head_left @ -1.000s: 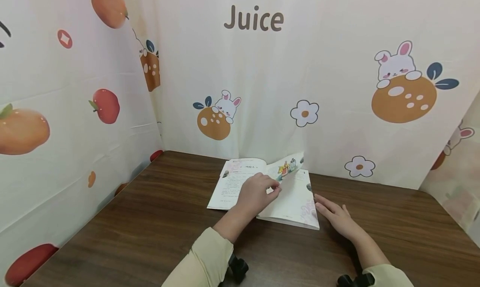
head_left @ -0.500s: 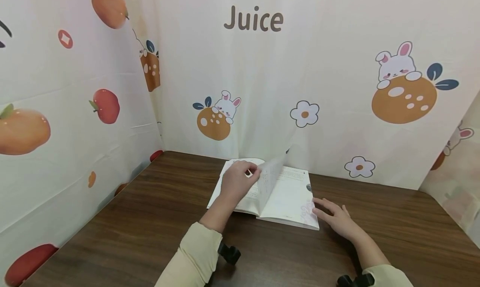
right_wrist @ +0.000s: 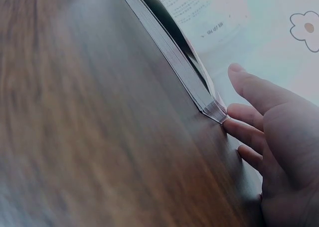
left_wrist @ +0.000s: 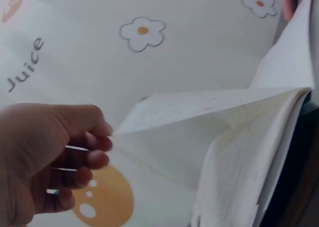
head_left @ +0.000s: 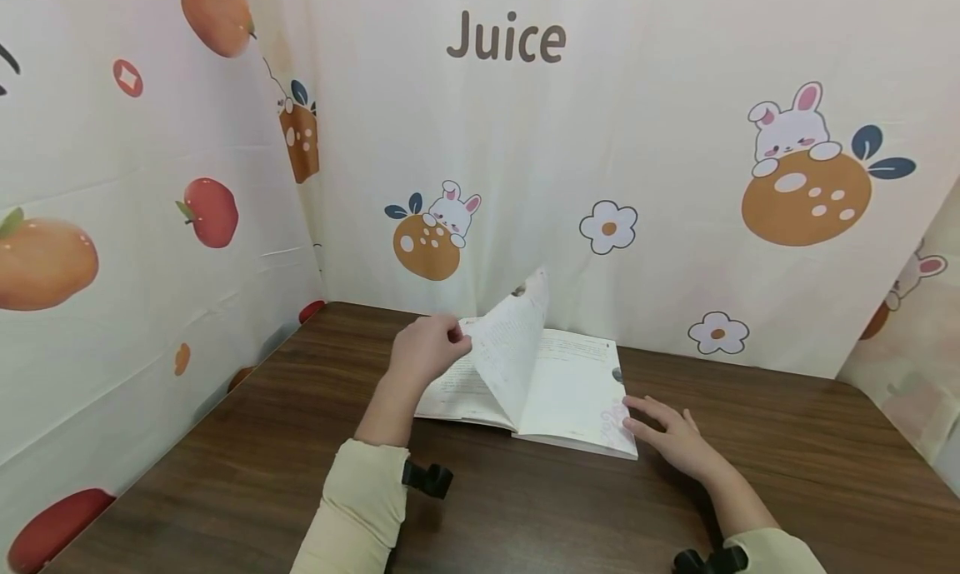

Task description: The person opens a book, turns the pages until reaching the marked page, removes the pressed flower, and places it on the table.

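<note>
An open book lies on the brown table, with printed text on its pages. One page stands lifted over the left half, and my left hand pinches its corner between thumb and forefinger. In the left wrist view the same page stretches from my left fingertips to the spine. My right hand lies at the book's right edge with relaxed fingers. The right wrist view has those fingertips right at the corner of the page block.
The wooden table extends on all sides of the book. Behind it hangs a white curtain printed with fruit, rabbits and flowers; another printed curtain runs along the left. Black camera mounts sit on both wrists.
My left hand has carried the page from the book's right half over to the left, so its picture side no longer shows. The right hand has barely moved.
</note>
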Motion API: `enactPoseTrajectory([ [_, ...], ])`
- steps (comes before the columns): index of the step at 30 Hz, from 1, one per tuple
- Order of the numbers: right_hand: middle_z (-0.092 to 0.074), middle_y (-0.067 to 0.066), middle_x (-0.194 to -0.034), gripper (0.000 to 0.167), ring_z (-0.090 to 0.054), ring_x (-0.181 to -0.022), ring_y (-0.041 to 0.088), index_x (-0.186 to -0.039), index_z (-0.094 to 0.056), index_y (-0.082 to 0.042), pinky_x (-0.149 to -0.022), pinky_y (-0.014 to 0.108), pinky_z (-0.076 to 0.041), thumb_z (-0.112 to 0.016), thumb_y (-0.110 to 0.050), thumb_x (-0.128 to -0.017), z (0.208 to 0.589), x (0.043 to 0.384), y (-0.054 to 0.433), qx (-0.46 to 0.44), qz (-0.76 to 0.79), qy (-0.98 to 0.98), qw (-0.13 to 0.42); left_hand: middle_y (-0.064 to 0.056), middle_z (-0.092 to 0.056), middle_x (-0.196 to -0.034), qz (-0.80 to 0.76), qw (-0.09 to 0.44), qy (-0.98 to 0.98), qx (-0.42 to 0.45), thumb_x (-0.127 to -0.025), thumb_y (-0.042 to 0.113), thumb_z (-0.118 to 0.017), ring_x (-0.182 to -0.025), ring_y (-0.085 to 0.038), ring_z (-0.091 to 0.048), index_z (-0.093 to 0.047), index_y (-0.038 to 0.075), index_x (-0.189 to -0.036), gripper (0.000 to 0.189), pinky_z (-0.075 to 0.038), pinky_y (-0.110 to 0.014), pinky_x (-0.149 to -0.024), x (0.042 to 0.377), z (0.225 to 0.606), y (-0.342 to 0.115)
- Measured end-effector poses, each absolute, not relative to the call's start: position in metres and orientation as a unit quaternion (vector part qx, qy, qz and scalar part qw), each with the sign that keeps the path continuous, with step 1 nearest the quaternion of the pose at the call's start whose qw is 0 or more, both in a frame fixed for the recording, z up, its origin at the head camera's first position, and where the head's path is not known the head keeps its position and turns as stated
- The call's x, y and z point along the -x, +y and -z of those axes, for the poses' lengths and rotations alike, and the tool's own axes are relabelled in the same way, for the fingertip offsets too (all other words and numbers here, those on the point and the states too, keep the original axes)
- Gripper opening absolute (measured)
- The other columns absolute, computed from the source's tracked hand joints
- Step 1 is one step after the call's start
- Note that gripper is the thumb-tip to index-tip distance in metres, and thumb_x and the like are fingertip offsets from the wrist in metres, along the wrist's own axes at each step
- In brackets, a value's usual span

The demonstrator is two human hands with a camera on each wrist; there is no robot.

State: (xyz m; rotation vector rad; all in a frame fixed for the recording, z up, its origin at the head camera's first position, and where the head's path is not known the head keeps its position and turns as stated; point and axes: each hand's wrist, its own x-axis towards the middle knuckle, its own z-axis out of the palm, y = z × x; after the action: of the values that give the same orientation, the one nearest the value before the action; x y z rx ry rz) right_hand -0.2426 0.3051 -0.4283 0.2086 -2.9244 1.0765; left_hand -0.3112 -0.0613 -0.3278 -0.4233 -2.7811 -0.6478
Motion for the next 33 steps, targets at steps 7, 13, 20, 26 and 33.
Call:
enactPoseTrajectory([
  [7, -0.035, 0.029, -0.139, 0.056, -0.018, -0.131, 0.049, -0.133, -0.049, -0.007, -0.097, 0.067, 0.006, -0.055, -0.043, -0.09, 0.428, 0.242, 0.305, -0.063, -0.346, -0.936, 0.007, 0.001, -0.048, -0.054, 0.19, 0.018, -0.973, 0.128, -0.082, 0.021, -0.06, -0.052, -0.015, -0.044, -0.058, 0.013, -0.06, 0.024, -0.033, -0.029, -0.046, 0.314, 0.327, -0.083],
  [13, -0.035, 0.029, -0.139, 0.056, -0.019, -0.131, 0.048, -0.133, -0.048, -0.007, -0.097, 0.067, 0.005, -0.054, -0.043, -0.09, 0.428, 0.242, 0.305, -0.064, -0.345, -0.936, 0.008, 0.002, -0.041, -0.048, 0.181, -0.06, -0.976, 0.103, -0.081, 0.02, -0.063, -0.047, -0.013, -0.038, -0.06, 0.007, -0.058, 0.027, -0.029, -0.027, -0.043, 0.315, 0.333, -0.094],
  [20, -0.033, 0.03, -0.14, 0.057, -0.019, -0.131, 0.048, -0.134, -0.047, -0.007, -0.097, 0.067, 0.006, -0.054, -0.043, -0.09, 0.428, 0.242, 0.305, -0.061, -0.347, -0.936, 0.004, 0.003, -0.035, -0.046, 0.162, -0.097, -0.978, 0.092, -0.078, 0.017, -0.064, -0.044, -0.011, -0.03, -0.045, 0.013, -0.048, 0.036, -0.025, -0.026, -0.042, 0.317, 0.34, -0.098],
  [26, -0.033, 0.03, -0.139, 0.057, -0.019, -0.131, 0.048, -0.134, -0.047, -0.006, -0.097, 0.067, 0.006, -0.054, -0.043, -0.091, 0.428, 0.242, 0.306, -0.062, -0.347, -0.936, 0.006, 0.002, -0.042, -0.046, 0.153, -0.125, -0.976, 0.093, -0.078, 0.015, -0.064, -0.045, -0.012, -0.034, -0.046, 0.013, -0.047, 0.036, -0.028, -0.026, -0.044, 0.32, 0.347, -0.099],
  [33, -0.034, 0.03, -0.139, 0.057, -0.019, -0.131, 0.048, -0.134, -0.047, -0.007, -0.097, 0.068, 0.006, -0.053, -0.043, -0.091, 0.428, 0.242, 0.306, -0.063, -0.345, -0.936, 0.005, 0.0, -0.05, -0.049, 0.175, -0.157, -0.967, 0.1, -0.077, 0.011, -0.063, -0.048, -0.013, -0.039, -0.055, 0.01, -0.05, 0.028, -0.032, -0.027, -0.047, 0.328, 0.362, -0.104],
])
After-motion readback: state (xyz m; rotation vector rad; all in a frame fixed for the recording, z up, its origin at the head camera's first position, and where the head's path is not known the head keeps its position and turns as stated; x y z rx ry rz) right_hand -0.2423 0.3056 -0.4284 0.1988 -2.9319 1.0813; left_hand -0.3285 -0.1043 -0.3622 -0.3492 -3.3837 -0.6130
